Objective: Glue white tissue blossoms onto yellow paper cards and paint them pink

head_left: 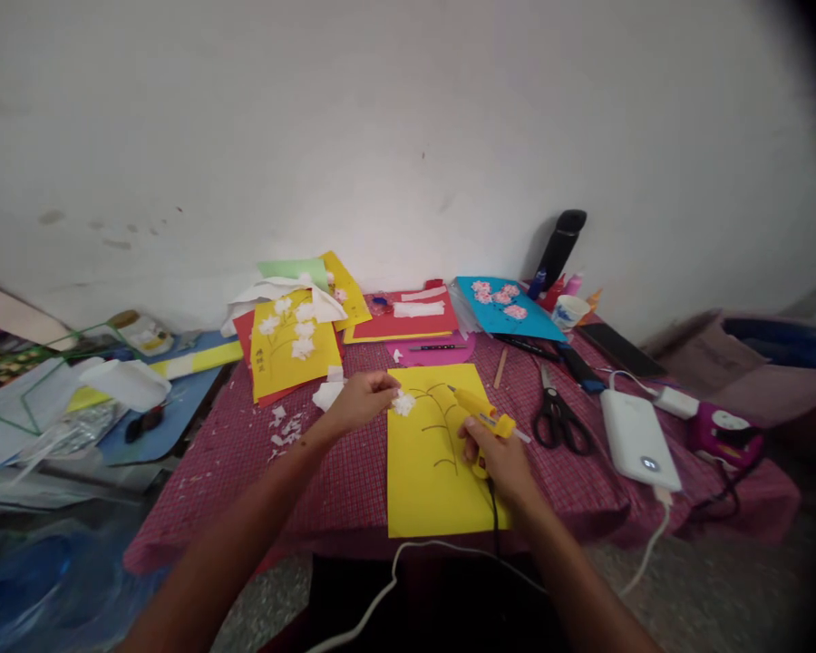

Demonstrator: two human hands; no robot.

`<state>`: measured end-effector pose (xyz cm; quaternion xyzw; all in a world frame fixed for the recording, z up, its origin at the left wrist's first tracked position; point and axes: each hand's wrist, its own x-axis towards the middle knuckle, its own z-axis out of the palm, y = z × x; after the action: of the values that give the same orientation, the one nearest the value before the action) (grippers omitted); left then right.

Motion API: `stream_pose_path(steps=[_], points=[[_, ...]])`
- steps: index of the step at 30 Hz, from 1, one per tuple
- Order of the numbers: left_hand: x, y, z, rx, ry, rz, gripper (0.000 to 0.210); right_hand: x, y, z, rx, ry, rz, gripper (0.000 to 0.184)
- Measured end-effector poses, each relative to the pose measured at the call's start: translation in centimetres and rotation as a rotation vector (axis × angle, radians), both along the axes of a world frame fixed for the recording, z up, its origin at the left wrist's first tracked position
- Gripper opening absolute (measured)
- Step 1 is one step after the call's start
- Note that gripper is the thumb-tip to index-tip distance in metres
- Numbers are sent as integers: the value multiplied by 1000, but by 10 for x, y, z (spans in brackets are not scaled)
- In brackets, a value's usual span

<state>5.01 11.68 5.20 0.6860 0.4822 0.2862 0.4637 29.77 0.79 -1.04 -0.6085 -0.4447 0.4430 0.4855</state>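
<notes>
A sheet of yellow paper (414,499) lies before me, drawn with thin brown branches. In my right hand (495,453) is a yellow hot glue gun (476,408), its nozzle pointing left over the upper part of the drawing. My left hand (367,399) is closed in a pinch at a white paper flower (403,404) near the sheet's left edge. The fingertips partly cover the flower's upper left side. White tissue paper (327,394) lies behind the left hand, and torn white scraps (286,431) are scattered to its left.
Black scissors (558,419) and a white power bank (640,440) with cables lie at right. At the back are a yellow flower picture (296,340), red paper (422,317), a blue sheet (510,313) with pink flowers and a paper cup (571,312). A white cable (442,544) crosses in front.
</notes>
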Motion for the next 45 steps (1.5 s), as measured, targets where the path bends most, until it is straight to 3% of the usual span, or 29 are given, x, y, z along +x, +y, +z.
stream_pose_path(steps=[5, 8, 11, 19, 45], points=[[34, 7, 21, 391, 651, -442, 26, 2, 1, -6, 32, 14, -9, 38], [55, 16, 26, 445, 829, -608, 23, 2, 2, -7, 31, 13, -6, 38], [72, 24, 28, 445, 959, -693, 21, 2, 2, -7, 34, 19, -12, 39], [94, 31, 30, 429, 1241, -762, 23, 1, 3, -8, 25, 27, -12, 40], [95, 23, 25, 486, 1314, -752, 29, 0, 1, -6, 3, 38, -26, 40]])
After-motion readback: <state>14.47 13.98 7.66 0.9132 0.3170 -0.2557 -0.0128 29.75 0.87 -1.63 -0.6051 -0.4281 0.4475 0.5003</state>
